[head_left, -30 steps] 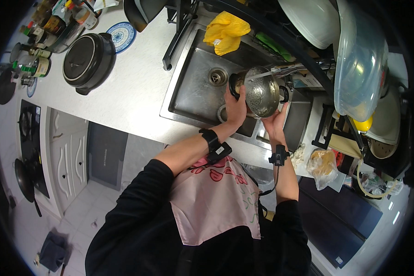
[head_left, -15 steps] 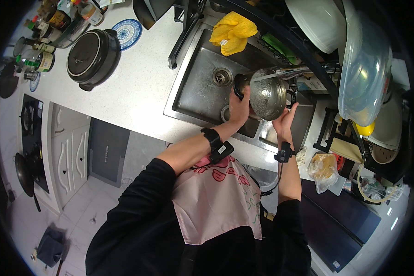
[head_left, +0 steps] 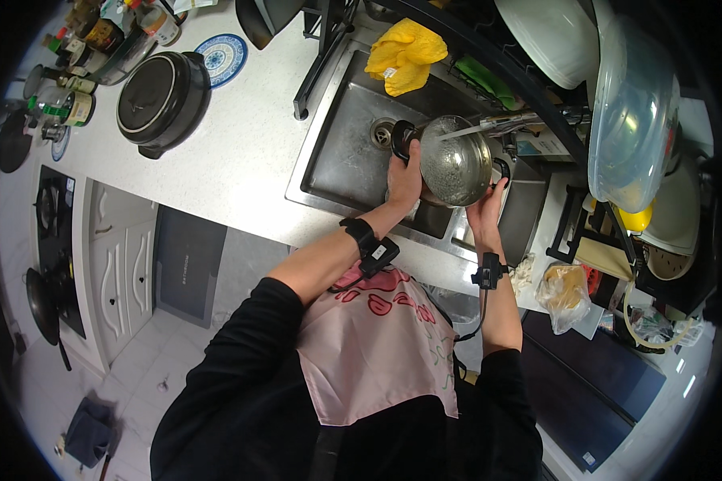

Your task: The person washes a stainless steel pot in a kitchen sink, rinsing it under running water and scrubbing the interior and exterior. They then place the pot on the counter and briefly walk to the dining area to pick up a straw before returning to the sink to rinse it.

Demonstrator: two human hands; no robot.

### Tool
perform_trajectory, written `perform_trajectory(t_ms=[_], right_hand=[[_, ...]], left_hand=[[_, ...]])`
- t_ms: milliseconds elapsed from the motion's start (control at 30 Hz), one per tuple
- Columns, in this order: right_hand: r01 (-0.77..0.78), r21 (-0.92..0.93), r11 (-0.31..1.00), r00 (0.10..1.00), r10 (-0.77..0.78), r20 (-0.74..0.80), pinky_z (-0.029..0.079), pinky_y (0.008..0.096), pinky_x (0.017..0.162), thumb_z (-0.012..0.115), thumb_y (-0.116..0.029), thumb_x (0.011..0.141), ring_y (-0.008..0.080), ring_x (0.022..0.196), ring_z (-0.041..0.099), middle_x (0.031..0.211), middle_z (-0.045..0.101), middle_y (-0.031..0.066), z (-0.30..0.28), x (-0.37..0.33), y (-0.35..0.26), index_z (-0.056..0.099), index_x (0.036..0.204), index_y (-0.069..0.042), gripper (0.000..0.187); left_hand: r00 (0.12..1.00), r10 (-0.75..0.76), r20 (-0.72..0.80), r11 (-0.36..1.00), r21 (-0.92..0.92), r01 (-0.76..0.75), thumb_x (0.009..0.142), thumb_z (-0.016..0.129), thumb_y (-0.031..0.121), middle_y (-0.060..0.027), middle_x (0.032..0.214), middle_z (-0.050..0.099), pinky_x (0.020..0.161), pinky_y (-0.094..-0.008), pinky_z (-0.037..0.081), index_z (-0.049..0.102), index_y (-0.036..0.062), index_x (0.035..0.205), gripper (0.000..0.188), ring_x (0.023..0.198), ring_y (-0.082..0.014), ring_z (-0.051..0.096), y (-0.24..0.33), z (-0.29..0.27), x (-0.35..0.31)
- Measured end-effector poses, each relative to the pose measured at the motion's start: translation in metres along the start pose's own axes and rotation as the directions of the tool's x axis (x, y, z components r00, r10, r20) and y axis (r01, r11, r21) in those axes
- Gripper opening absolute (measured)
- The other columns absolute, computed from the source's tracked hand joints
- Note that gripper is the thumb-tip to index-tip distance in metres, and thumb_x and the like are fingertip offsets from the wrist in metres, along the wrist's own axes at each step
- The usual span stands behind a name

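Note:
A shiny steel pot (head_left: pixel 457 164) with two black handles is held tilted over the sink (head_left: pixel 337 160), its hollow inside facing up and wet. My left hand (head_left: pixel 404 175) is closed around the handle on the left side. My right hand (head_left: pixel 487 210) grips the pot at its right handle, the fingers partly hidden beneath. From the right, the metal tap (head_left: pixel 521 120) reaches over the pot, with what looks like a stream of water falling into it. A drain (head_left: pixel 383 133) shows in the left basin.
A yellow cloth (head_left: pixel 407 56) hangs at the sink's back edge. A black dish rack (head_left: pixel 529 88) with bowls (head_left: pixel 553 36) stands above on the right. On the left counter are a dark lidded pot (head_left: pixel 159 100) and a blue-patterned plate (head_left: pixel 223 60). A bagged item (head_left: pixel 563 293) lies right.
Both hands have moved the pot slightly to the left and turned it, so more of its inside faces up under the tap.

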State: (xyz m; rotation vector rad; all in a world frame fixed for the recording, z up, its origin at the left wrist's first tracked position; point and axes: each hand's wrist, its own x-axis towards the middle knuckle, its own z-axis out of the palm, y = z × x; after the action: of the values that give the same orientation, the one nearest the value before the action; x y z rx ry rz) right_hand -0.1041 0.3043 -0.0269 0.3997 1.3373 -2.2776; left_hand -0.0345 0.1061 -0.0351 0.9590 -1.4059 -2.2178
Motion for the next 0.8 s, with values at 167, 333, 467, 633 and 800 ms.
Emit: perform_trajectory(t_ms=[167, 333, 467, 633, 800], right_hand=[[-0.004, -0.087, 0.996, 0.997, -0.002, -0.073, 0.042, 0.0383, 0.108, 0.025, -0.062, 0.104, 0.0205, 0.128, 0.053, 0.140, 0.058, 0.0040, 0.001, -0.010, -0.005, 0.050, 0.143, -0.010, 0.069], [-0.059, -0.194, 0.979, 0.983, 0.023, -0.181, 0.048, 0.0370, 0.101, 0.026, -0.060, 0.105, 0.0195, 0.120, 0.059, 0.134, 0.062, 0.0043, 0.010, -0.026, -0.021, 0.055, 0.138, -0.010, 0.067], [-0.139, -0.239, 0.961, 0.963, 0.075, -0.258, 0.050, 0.0361, 0.098, 0.028, -0.060, 0.105, 0.0181, 0.116, 0.061, 0.128, 0.064, 0.0038, 0.018, -0.038, -0.034, 0.056, 0.135, -0.009, 0.066], [-0.210, -0.295, 0.932, 0.949, 0.121, -0.292, 0.051, 0.0313, 0.071, 0.032, -0.058, 0.105, 0.0151, 0.090, 0.064, 0.110, 0.067, 0.0009, 0.025, -0.047, -0.043, 0.059, 0.129, -0.010, 0.060], [-0.310, -0.334, 0.890, 0.908, 0.172, -0.382, 0.046, 0.0324, 0.054, 0.039, -0.061, 0.103, 0.0129, 0.068, 0.060, 0.092, 0.067, -0.0026, 0.026, -0.048, -0.044, 0.063, 0.111, -0.017, 0.051]], left_hand=[[1.000, -0.014, 0.022, 0.999, 0.051, 0.013, 0.101, 0.050, 0.053, -0.0226, 0.119, 0.064, 0.099, -0.0399, 0.043, 0.056, -0.0017, 0.130, 0.062, 0.114, -0.0350, 0.060, 0.004, -0.005, -0.003], [0.991, -0.055, 0.120, 0.990, 0.133, 0.039, 0.107, 0.042, 0.046, -0.0149, 0.143, 0.052, 0.111, -0.0327, 0.032, 0.042, -0.0011, 0.147, 0.061, 0.133, -0.0236, 0.046, 0.010, -0.011, -0.018], [0.970, -0.180, 0.162, 0.981, 0.105, 0.164, 0.107, 0.040, 0.046, -0.0136, 0.146, 0.049, 0.112, -0.0324, 0.031, 0.040, 0.0026, 0.149, 0.061, 0.135, -0.0235, 0.044, 0.012, -0.017, -0.030], [0.927, -0.346, 0.142, 0.937, 0.099, 0.334, 0.107, 0.038, 0.051, -0.0115, 0.141, 0.051, 0.111, -0.0308, 0.031, 0.039, 0.0049, 0.150, 0.063, 0.131, -0.0207, 0.045, 0.013, -0.022, -0.044], [0.831, -0.540, 0.130, 0.840, 0.131, 0.526, 0.100, 0.030, 0.068, -0.0239, 0.153, 0.039, 0.116, -0.0397, 0.030, 0.026, 0.0066, 0.157, 0.084, 0.144, -0.0393, 0.034, 0.015, -0.029, -0.055]])
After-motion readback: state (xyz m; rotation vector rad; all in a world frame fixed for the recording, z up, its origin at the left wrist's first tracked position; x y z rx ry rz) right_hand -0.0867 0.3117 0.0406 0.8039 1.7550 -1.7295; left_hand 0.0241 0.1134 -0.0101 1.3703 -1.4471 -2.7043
